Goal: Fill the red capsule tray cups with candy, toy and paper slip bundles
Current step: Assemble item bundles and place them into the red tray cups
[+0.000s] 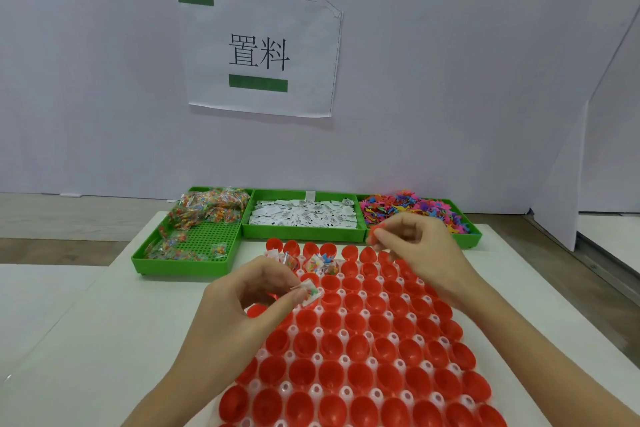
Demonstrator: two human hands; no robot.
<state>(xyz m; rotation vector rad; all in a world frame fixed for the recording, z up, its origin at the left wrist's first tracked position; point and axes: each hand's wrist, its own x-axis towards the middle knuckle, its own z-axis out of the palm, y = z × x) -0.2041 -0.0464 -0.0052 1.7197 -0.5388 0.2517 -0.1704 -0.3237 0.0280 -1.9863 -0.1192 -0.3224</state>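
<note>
Left hand (249, 291) pinches a small candy packet (311, 292), with a white bit that may be a slip, over the far-left cups of the red tray (363, 340). Grip narrow, thumb and fingertips on the packet's edge. Right hand (412, 243) sits near the far-right cups, fingers curled, pinching something small and red-orange (372, 234); probably a toy, too small to tell.

Handling, judged: packet is light, soft, crinkly film, likely slippery, so pinch at a corner or seam. Slips are thin and flimsy, take by the edge. Toys look small and rubbery, apt to tangle in the heap, so lift one by a limb.

Counts: three green bins at far side of the table (86, 340): candy (194, 239) left, slips (304, 217) middle, toys (415, 211) right. One red tray with many cups, not all in view. About four far-left cups hold bundles (322, 263); the rest look empty. Loose pieces in bins too many to count.
</note>
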